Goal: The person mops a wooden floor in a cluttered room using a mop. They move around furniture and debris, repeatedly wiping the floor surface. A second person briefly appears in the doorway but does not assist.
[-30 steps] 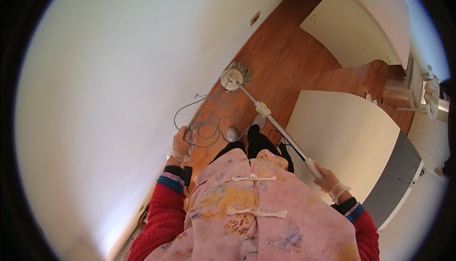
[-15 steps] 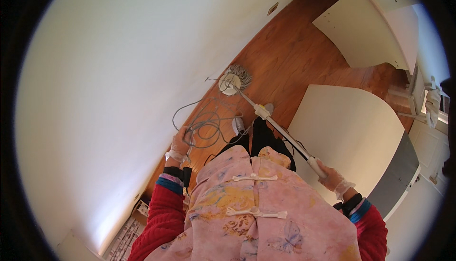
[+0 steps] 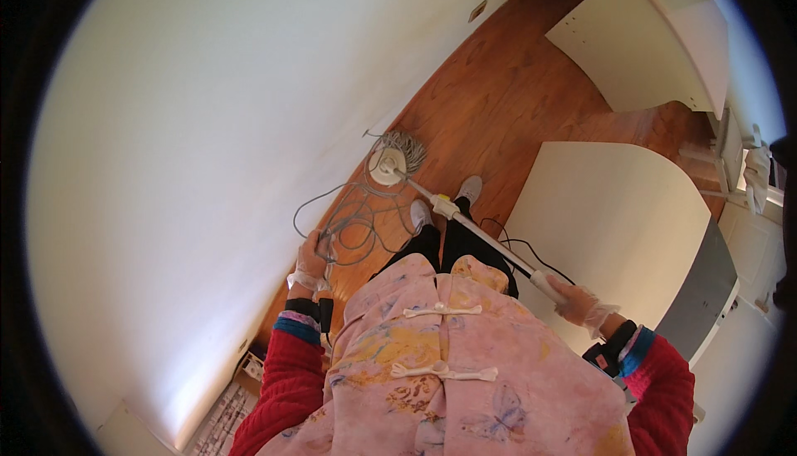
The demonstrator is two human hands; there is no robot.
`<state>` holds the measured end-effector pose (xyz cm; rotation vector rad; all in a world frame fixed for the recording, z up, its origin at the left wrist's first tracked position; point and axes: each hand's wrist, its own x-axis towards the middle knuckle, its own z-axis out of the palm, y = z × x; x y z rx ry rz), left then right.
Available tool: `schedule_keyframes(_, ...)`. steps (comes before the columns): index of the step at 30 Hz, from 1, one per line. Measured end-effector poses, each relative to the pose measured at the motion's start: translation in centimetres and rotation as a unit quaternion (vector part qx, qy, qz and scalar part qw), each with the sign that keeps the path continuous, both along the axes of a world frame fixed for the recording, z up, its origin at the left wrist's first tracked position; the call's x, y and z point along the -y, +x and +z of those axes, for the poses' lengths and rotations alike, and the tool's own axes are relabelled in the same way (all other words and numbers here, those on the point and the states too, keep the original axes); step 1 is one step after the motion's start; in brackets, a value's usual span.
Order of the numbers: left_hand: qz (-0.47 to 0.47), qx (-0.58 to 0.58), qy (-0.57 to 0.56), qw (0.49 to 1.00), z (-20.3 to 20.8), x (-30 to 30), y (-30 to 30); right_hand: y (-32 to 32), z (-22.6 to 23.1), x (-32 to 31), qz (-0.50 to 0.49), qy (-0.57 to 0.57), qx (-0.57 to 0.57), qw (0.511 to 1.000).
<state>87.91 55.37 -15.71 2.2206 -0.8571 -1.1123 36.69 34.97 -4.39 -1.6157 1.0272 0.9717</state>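
left hand [image 3: 310,258] is closed on a loose grey cord [image 3: 349,220], likely to stop it trailing; right hand [image 3: 581,302] is clamped round the mop [image 3: 446,206]'s top end (for reach, presumably), its head [image 3: 387,167] beside the wall [image 3: 207,124].

I'd call this a room in a home, mid-cleaning by the look of the household mop [image 3: 444,206]. Beneath the mop runs a reddish wood-look floor [image 3: 498,82]; to its left rises a plain white wall [image 3: 207,124], with a small socket plate [image 3: 477,11] low down beyond the mop's head. To the mop's right stands smooth pale furniture [image 3: 614,223], and past that, a white panelled door [image 3: 747,244].
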Motion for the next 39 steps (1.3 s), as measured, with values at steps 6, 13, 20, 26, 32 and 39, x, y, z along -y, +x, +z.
schedule_keyframes(6, 0.004, -0.021, 0.005, 1.0, 0.0, -0.1, 0.2, -0.4, 1.1, 0.4, -0.038, 0.0, 0.068, 0.997)
schedule_keyframes(13, 0.036, -0.027, -0.059, 0.997, -3.4, -2.5, 0.5, -0.2, 6.6, -0.4, -0.086, -0.041, -0.02, 0.995)
schedule_keyframes(20, 0.114, -0.11, 0.014, 0.987, -4.6, -5.3, 1.2, -0.5, 6.9, -1.9, -0.135, -0.096, -0.01, 0.986)
schedule_keyframes(26, 0.057, -0.038, -0.086, 0.994, -3.5, -3.7, 0.6, 0.1, 3.8, 1.2, -0.136, -0.09, -0.017, 0.986)
schedule_keyframes(32, 0.091, -0.06, -0.012, 0.994, -2.4, -2.3, 0.4, 0.9, 3.2, 3.2, -0.101, -0.05, -0.005, 0.994)
schedule_keyframes(39, 0.11, -0.054, 0.005, 0.993, -2.0, -2.4, 0.1, 3.2, 1.5, 4.8, 0.021, -0.013, 0.012, 1.0)
